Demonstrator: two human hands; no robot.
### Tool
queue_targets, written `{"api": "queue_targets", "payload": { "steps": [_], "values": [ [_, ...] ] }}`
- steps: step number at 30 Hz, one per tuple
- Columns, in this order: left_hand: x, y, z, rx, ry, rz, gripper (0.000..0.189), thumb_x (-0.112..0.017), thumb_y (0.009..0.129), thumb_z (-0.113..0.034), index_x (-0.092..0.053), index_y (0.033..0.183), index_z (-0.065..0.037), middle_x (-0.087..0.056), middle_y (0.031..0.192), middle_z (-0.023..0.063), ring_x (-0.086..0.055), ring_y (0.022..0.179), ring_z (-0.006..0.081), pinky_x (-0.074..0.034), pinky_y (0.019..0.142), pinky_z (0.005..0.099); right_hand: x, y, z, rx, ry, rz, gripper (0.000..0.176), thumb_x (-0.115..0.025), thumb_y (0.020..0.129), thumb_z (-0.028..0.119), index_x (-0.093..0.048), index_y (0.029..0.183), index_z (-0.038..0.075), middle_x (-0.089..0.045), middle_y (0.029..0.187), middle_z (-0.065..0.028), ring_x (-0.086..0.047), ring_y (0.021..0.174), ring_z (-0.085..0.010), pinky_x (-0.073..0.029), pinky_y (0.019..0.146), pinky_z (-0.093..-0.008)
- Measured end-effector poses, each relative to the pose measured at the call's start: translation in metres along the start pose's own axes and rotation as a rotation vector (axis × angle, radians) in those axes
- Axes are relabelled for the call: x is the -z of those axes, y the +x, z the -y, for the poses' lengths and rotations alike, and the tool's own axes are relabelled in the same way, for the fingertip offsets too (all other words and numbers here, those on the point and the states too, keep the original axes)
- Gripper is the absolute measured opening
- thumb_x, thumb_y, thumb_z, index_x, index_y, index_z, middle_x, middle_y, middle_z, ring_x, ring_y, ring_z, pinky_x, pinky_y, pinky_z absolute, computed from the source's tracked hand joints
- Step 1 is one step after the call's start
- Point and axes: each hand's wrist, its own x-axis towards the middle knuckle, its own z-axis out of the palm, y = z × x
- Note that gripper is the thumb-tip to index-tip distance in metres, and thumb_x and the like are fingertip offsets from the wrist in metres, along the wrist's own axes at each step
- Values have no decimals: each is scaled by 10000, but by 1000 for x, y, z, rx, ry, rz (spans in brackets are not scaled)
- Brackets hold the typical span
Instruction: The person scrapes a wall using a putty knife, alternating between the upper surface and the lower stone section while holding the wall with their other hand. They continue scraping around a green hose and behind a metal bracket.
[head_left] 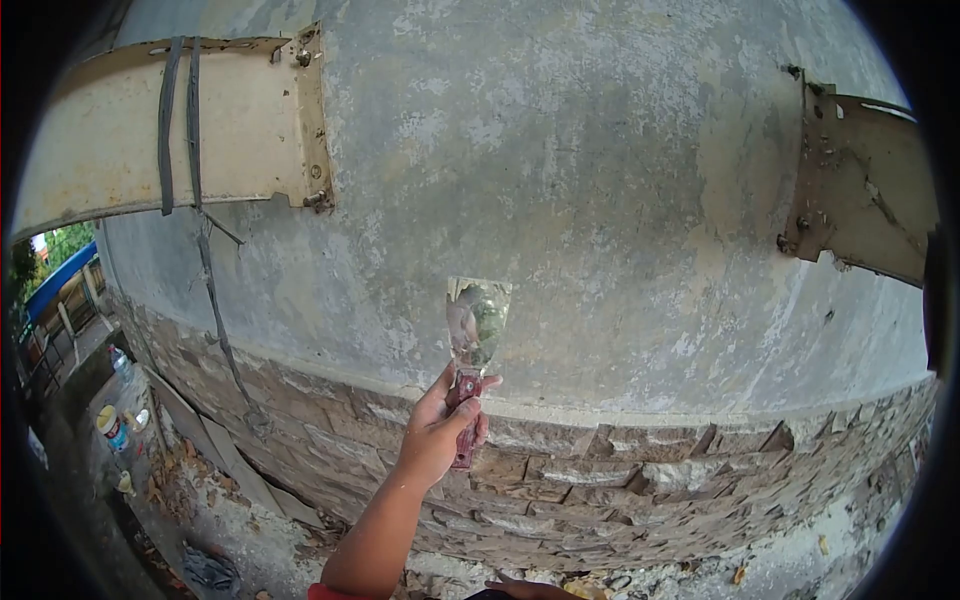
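Observation:
My left hand (436, 432) is closed around the dark red handle of a scraper (466, 440), thumb along its front and fingertips showing on the right side. The wide, shiny metal blade points up and overlaps the lower part of the grey painted wall (600, 220). Reflections show on the blade. Patches of worn, flaking paint cover the wall. Only a sliver of my right hand (535, 588) shows at the bottom edge, its fingers mostly cut off by the frame.
Rough stone cladding (600, 480) runs beneath the wall. Rusty beige metal beams jut out at upper left (230, 120) and right (865, 185). A dark cable (215, 300) hangs at left. On the ground stand a tub (110, 425) and a plastic bottle (120, 362), near dry leaves.

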Motion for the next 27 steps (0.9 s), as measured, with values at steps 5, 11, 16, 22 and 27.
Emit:
{"api": "queue_targets", "payload": {
  "steps": [5,11,16,22,27],
  "values": [
    [1,5,3,-5,13,24,513,-464,966,-6,-264,1438,9,-572,1284,159,-574,712,128,-494,634,274,11,0,1,15,21,-16,944,-435,870,646,-169,1493,-12,-337,1453,-287,-353,1348,-374,-290,1100,-437],
    [5,7,4,-4,3,47,564,-462,972,-16,-199,1470,17,-575,1281,153,-565,714,122,-496,628,268,29,-4,0,23,8,0,914,-441,875,615,-184,1488,-12,-354,1442,-279,-370,1334,-366,-301,1090,-432],
    [11,6,0,1,1,18,602,-460,977,-27,-150,1491,14,-583,1270,150,-561,709,111,-495,609,258,40,-6,3,32,13,-2,890,-446,879,590,-195,1485,-12,-369,1433,-273,-385,1323,-360,-310,1082,-427],
    [10,5,-3,-15,8,15,580,-468,978,-41,-184,1480,15,-591,1262,137,-559,698,104,-492,595,254,44,-14,6,42,47,-19,861,-452,883,559,-210,1480,-12,-386,1422,-265,-402,1309,-352,-321,1071,-422],
    [5,7,-6,-20,-16,23,498,-494,939,-22,-339,1413,-5,-572,1281,147,-576,716,127,-496,639,275,47,-24,9,49,86,-52,837,-457,887,534,-221,1477,-12,-401,1412,-259,-417,1298,-345,-330,1063,-418]
  ]
}}
